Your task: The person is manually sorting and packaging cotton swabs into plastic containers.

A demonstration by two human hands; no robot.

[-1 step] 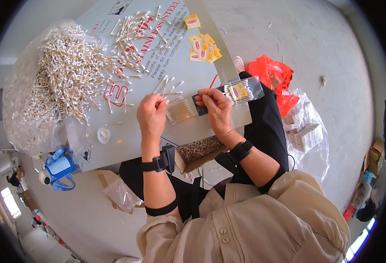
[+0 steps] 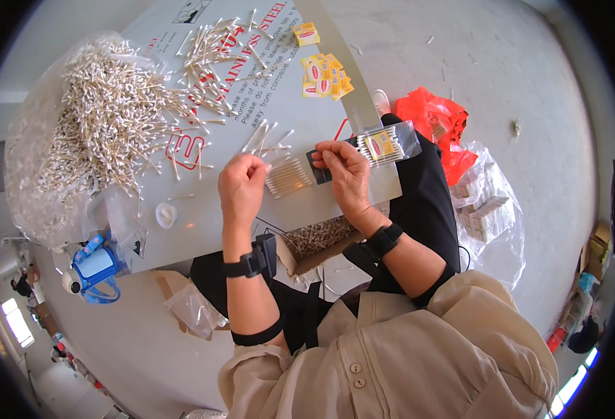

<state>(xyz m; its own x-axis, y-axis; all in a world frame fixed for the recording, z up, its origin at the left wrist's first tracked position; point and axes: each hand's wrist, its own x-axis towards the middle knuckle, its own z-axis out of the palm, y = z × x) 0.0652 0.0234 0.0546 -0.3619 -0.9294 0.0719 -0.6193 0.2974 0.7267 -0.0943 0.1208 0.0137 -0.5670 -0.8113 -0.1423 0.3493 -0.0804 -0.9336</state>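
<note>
My left hand [image 2: 242, 190] is closed in a pinch over the table, and anything between its fingertips is too small to make out. A neat row of cotton swabs [image 2: 289, 177] lies side by side between my two hands. Just beyond the left fingers are a few loose cotton swabs [image 2: 269, 140]. My right hand [image 2: 348, 178] has its fingers curled and thumb pressed in; whether it holds something is hidden. It rests beside a black strip [image 2: 316, 167] and a clear packet of swabs with a yellow card [image 2: 380, 145].
A large plastic bag spilling cotton swabs [image 2: 105, 105] fills the table's left. Yellow cards [image 2: 327, 77] lie at the far right, near a small yellow stack [image 2: 305, 34]. A blue bottle [image 2: 92, 269] stands left, a box of swabs [image 2: 318, 237] below the edge, red bags [image 2: 430, 115] on the floor.
My left hand has shifted very slightly toward me. My right hand and the things on the table look the same.
</note>
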